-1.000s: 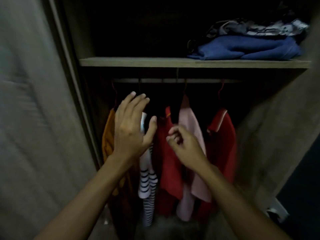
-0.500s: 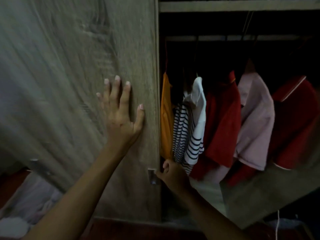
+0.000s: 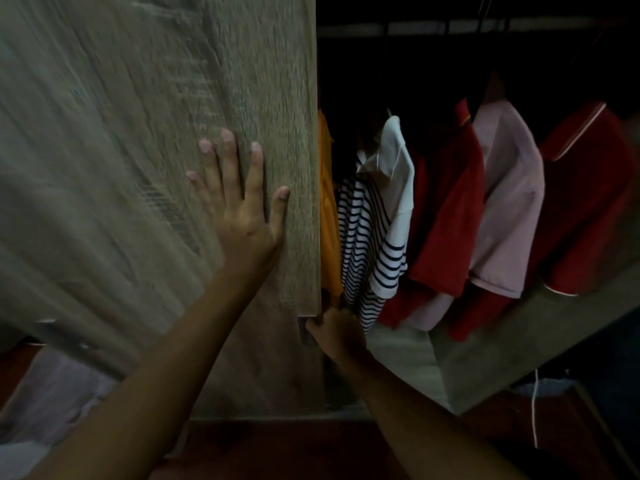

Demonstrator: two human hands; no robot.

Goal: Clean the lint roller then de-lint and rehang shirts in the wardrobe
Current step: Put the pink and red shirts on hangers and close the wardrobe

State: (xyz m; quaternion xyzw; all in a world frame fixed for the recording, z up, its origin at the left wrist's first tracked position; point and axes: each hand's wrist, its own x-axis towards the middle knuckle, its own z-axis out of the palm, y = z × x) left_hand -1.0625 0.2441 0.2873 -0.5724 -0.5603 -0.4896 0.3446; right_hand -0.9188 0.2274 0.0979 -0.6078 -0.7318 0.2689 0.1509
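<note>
The wardrobe's wooden sliding door (image 3: 138, 133) fills the left half of the view. My left hand (image 3: 242, 209) lies flat on it with fingers spread, near its right edge. My right hand (image 3: 334, 329) is curled around the door's edge at a small metal handle (image 3: 306, 330), low down. In the open part hang shirts: an orange one (image 3: 327, 209), a white one with navy stripes (image 3: 374, 223), a red one (image 3: 446, 216), a pink one (image 3: 509, 202) and another red one (image 3: 588, 202). No lint roller is visible.
A hanging rail (image 3: 450, 27) runs across the dark top of the wardrobe. The wardrobe's right side panel (image 3: 519, 341) slants down at the right. Pale fabric (image 3: 52, 393) lies at the lower left, and a thin white cord (image 3: 535, 410) hangs at the lower right.
A second ago both hands were up among the hanging shirts. Since then the view swung left; my left hand went flat onto the door and my right hand took its edge. The door has slid slightly right.
</note>
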